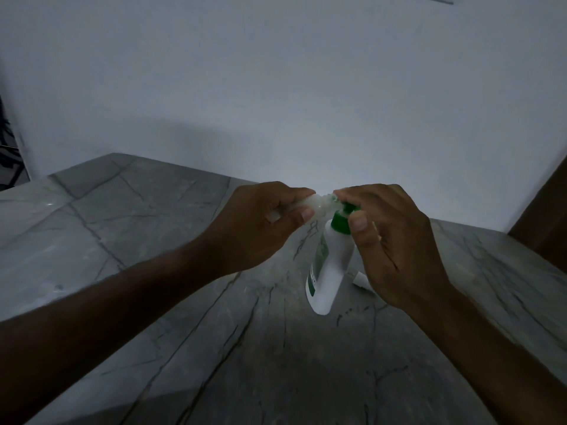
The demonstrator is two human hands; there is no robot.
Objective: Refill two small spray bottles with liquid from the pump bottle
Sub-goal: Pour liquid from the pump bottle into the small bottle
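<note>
1. Risk: your small spray bottle [306, 207] lies tilted with its mouth at the pump nozzle; if the mouth drifts off the spout, liquid lands on the counter [190, 332].
2. Risk: the pump bottle [329, 271] leans; pressing off-axis could tip it.
3. Your left hand [260, 222] grips the spray bottle, fingers curled round it, raised above the counter.
4. Your right hand [395, 240] is curled over the green pump head [341, 221], thumb alongside.
5. A small white item [359, 279] lies on the counter behind the right hand; identity unclear.
</note>
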